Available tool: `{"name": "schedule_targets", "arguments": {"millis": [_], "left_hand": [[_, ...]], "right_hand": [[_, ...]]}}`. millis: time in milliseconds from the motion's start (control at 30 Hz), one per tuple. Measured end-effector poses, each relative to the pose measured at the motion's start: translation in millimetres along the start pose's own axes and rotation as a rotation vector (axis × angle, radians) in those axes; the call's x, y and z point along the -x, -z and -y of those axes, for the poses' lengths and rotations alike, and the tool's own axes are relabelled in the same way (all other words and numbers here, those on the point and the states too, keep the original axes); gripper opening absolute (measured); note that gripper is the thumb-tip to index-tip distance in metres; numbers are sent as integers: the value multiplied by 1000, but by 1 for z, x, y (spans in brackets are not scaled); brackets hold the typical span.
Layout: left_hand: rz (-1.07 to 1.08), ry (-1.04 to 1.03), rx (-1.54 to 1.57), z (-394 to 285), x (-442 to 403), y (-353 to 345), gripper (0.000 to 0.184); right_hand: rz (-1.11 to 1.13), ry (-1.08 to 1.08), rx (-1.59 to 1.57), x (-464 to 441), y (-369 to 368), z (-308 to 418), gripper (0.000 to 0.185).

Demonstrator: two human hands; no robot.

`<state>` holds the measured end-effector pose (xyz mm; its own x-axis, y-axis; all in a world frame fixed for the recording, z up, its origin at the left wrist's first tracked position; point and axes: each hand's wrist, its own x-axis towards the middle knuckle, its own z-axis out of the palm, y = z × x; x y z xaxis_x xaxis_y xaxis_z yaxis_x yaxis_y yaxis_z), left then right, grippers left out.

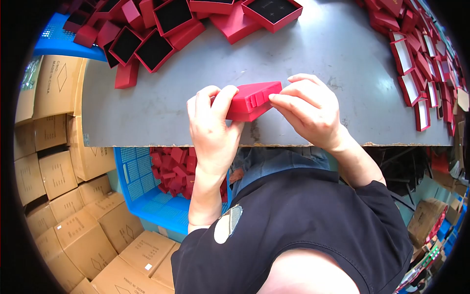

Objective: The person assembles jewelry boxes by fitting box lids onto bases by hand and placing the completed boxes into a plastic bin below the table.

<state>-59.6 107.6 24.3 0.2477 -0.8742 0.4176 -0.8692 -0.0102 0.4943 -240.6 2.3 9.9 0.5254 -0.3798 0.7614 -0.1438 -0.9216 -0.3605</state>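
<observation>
A closed red gift box (250, 101) with a small bow (259, 99) on its front side is held just above the near part of the grey table. My left hand (212, 115) grips the box from its left end, fingers and thumb bent around it. At the right end, my right hand (313, 109) has its fingertips on the box beside the bow, thumb and fingers curled in. The inside of the box is hidden by its lid.
Open red boxes with black lining (174, 17) pile up at the table's (161, 115) far left. Red lids with white insides (409, 90) crowd the right side. A blue basket (139, 196) of red pieces stands below the edge, near stacked cartons (81, 230).
</observation>
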Motion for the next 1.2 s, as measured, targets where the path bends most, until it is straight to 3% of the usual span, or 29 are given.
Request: {"name": "schedule_targets", "arguments": {"millis": [333, 433, 533, 633, 733, 1200], "left_hand": [[-1, 52, -57, -6, -5, -1, 48], [22, 90, -45, -7, -6, 2, 47], [24, 91, -51, -8, -6, 1, 47], [24, 69, -76, -10, -5, 0, 46], [13, 38, -67, -8, -6, -2, 50], [7, 47, -72, -8, -4, -3, 51]], "right_hand": [[0, 21, 117, -7, -3, 1, 18], [-41, -58, -16, -4, -2, -1, 18], [-89, -354, -362, -3, 10, 1, 17], [-72, -300, -302, -12, 11, 0, 15], [55, -129, -15, -17, 10, -7, 18], [60, -87, 100, -16, 1, -3, 16]]}}
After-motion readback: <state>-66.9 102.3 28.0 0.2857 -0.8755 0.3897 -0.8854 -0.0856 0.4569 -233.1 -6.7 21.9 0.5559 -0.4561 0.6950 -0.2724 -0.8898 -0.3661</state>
